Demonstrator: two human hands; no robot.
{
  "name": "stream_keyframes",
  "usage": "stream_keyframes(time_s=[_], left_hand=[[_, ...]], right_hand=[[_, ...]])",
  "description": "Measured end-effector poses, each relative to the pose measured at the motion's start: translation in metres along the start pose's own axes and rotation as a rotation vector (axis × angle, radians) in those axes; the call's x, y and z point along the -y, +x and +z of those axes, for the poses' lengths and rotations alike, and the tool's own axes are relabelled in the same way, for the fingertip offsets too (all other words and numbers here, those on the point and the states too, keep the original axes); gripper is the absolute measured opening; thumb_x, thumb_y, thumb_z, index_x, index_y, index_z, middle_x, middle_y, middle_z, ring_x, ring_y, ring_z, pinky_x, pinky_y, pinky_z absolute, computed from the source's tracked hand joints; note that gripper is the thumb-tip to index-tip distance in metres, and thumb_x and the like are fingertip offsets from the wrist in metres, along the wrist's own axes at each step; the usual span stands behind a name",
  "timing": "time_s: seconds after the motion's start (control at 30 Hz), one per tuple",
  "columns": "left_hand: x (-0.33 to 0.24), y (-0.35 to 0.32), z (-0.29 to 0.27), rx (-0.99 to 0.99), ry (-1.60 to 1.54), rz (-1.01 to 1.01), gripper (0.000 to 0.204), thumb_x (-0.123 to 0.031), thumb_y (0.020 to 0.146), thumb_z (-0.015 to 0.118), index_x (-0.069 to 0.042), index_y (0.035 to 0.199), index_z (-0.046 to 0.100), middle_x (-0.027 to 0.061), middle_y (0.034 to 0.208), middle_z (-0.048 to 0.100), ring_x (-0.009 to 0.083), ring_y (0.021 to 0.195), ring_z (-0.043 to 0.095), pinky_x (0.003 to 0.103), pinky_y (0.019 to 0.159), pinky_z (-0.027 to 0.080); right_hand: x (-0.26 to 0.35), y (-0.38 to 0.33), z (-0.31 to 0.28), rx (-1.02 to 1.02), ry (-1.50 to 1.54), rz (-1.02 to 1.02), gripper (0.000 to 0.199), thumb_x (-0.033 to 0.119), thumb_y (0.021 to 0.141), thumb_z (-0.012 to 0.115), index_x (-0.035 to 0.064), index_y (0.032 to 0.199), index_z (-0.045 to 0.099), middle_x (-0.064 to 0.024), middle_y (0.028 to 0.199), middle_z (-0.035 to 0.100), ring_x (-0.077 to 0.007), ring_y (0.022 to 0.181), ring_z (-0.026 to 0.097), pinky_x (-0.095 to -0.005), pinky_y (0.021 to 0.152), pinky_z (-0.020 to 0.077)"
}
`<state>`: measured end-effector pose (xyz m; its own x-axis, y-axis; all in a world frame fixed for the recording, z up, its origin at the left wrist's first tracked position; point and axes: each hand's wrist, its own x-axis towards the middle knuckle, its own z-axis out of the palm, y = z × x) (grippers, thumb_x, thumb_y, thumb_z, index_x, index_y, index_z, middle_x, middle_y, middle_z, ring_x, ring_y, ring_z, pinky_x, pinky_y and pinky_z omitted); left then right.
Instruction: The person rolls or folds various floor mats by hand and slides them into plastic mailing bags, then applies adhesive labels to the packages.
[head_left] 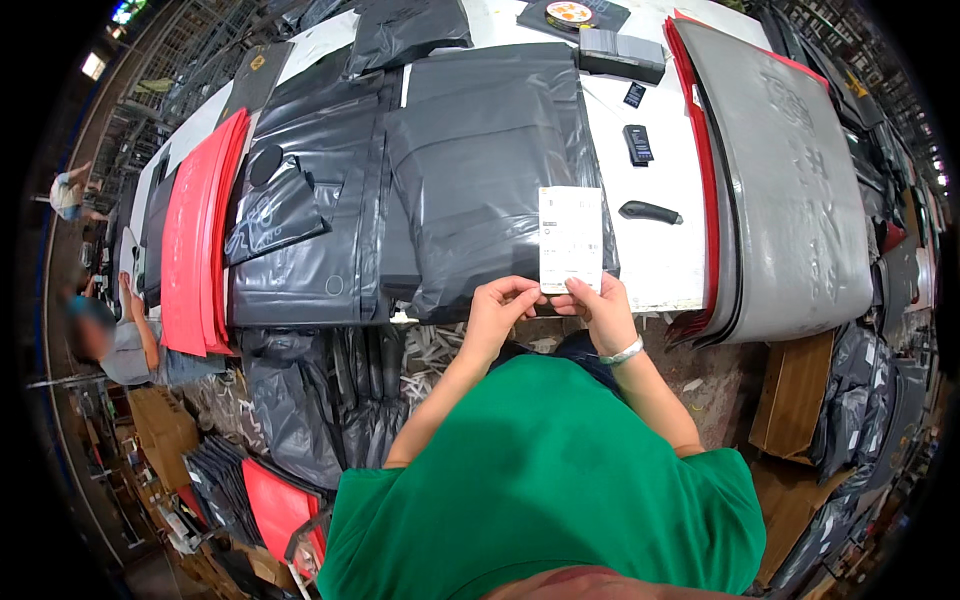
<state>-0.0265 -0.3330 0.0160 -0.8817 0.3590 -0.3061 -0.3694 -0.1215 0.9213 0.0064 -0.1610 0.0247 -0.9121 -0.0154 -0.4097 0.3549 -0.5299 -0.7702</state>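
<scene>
A white printed label stands at the table's near edge, over the right side of a large black plastic bag that lies flat. My right hand grips the label's lower edge, thumb on its face. My left hand is closed in a pinch at the label's lower left corner; its fingertips hide what exactly they hold there. To the right of the label, a black-handled utility knife lies on the white tabletop.
Red sheets and more black bags lie left; a grey and red stack stands right. Behind are small black boxes, a card stack and a tape roll. A person is at far left; cardboard boxes stand right.
</scene>
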Motion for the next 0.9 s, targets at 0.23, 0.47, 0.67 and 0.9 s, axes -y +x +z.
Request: stream_keyframes(time_s=[0.23, 0.47, 0.67, 0.9], left_hand=[[0.007, -0.003, -0.003, -0.034, -0.125, 0.035, 0.006, -0.008, 0.085, 0.057, -0.004, 0.080, 0.057, -0.0001, 0.068, 0.057, 0.0055, 0.059, 0.052, 0.018, 0.056, 0.041], [-0.012, -0.028, -0.039, 0.088, -1.094, 0.001, 0.012, -0.008, 0.079, 0.053, -0.008, 0.069, 0.047, -0.0024, 0.060, 0.045, 0.0053, 0.053, 0.046, 0.018, 0.050, 0.037], [0.025, -0.056, -0.207, -0.445, -1.037, 0.494, 0.004, -0.008, 0.084, 0.053, -0.006, 0.086, 0.054, 0.0032, 0.082, 0.059, 0.0091, 0.071, 0.055, 0.020, 0.062, 0.045], [0.208, -0.160, -0.289, -1.307, -0.714, -0.279, 0.029, -0.025, 0.084, 0.056, -0.015, 0.112, 0.053, -0.0008, 0.102, 0.061, 0.0113, 0.091, 0.055, 0.025, 0.068, 0.043]], right_hand=[[0.004, 0.006, 0.002, -0.026, -0.862, -0.620, 0.027, 0.014, 0.076, 0.068, -0.0004, 0.098, 0.060, -0.0131, 0.095, 0.063, -0.0251, 0.088, 0.061, -0.0322, 0.075, 0.0466], [0.007, 0.073, -0.022, -0.081, 0.489, 0.229, 0.025, 0.021, 0.092, 0.048, -0.0014, 0.102, 0.055, -0.0100, 0.101, 0.062, -0.0188, 0.086, 0.062, -0.0321, 0.081, 0.0508], [0.029, 0.113, 0.004, -0.215, -0.796, -0.666, 0.018, 0.020, 0.089, 0.053, 0.0078, 0.089, 0.065, -0.0061, 0.082, 0.065, -0.0158, 0.074, 0.061, -0.0284, 0.064, 0.0477], [-0.046, 0.117, 0.011, 0.379, -1.276, -0.691, 0.033, 0.019, 0.088, 0.050, -0.0003, 0.115, 0.052, -0.0179, 0.119, 0.053, -0.0334, 0.114, 0.048, -0.0378, 0.098, 0.0372]])
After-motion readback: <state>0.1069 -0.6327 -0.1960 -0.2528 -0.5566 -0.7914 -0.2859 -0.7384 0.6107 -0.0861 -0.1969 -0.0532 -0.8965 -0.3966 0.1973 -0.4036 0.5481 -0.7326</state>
